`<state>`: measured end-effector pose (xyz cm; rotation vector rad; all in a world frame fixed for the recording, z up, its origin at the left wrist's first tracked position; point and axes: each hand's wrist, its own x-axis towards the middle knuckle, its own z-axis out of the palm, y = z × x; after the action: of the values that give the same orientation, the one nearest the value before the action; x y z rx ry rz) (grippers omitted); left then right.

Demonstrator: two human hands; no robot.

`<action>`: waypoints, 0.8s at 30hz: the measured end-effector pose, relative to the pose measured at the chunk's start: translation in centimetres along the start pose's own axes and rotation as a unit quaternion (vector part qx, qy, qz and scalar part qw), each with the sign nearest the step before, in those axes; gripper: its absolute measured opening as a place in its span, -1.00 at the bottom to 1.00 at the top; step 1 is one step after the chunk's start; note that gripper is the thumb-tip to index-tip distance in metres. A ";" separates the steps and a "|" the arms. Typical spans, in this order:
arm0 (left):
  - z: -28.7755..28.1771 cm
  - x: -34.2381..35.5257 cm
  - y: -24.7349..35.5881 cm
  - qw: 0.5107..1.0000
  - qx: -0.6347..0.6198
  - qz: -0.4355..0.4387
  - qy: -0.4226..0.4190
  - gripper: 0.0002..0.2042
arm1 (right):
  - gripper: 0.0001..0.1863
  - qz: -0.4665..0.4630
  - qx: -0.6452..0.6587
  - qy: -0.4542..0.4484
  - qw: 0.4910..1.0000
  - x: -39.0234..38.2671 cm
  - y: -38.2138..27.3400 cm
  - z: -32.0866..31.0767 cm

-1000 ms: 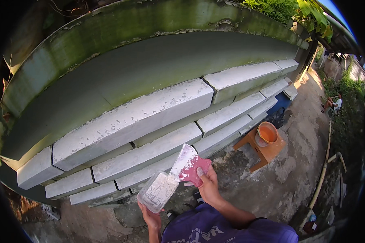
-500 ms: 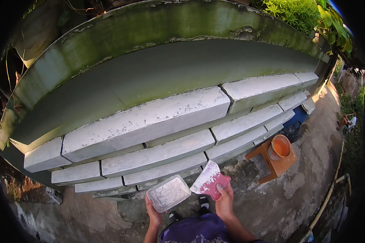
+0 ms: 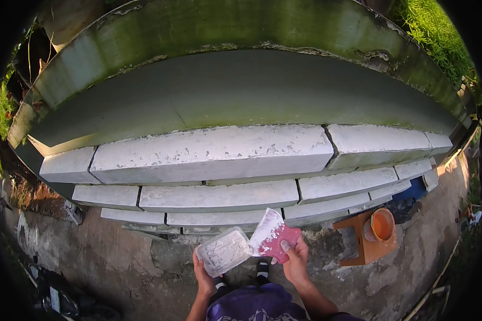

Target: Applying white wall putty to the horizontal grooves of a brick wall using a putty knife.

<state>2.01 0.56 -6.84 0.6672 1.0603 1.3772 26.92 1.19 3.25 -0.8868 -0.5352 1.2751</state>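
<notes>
Left hand (image 3: 203, 276) grips a shallow tray (image 3: 223, 251), smeared with white paste, near six o'clock; right hand (image 3: 295, 263) grips a pink scraper (image 3: 278, 241) just beside it, its blade coated white. Toward twelve stands a green-stained wall (image 3: 251, 88); below it run long white blocks (image 3: 214, 155) in stepped rows. The ground (image 3: 118, 257) is rough, patchy concrete. At four, a round orange bucket (image 3: 383, 224) stands on a brown stool (image 3: 371, 250).
</notes>
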 end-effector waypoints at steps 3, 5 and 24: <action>0.4 -1.1 -0.3 0.999 -0.009 0.016 0.031 -0.35 | -0.62 0.005 -0.012 -0.039 0.999 1.2 0.0 0.2; -0.6 -1.6 -2.1 0.997 -0.023 0.045 0.064 -0.35 | -0.58 -0.059 -0.121 -0.088 0.987 1.6 -0.3 0.2; -0.2 -2.3 -2.1 0.995 -0.043 0.026 0.089 -0.33 | -0.63 -0.480 -0.460 -0.071 0.744 10.5 -15.2 9.5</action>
<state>3.08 -1.99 -8.28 0.5188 1.1247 1.5399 30.95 13.18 19.70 -1.0579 -1.5817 0.0325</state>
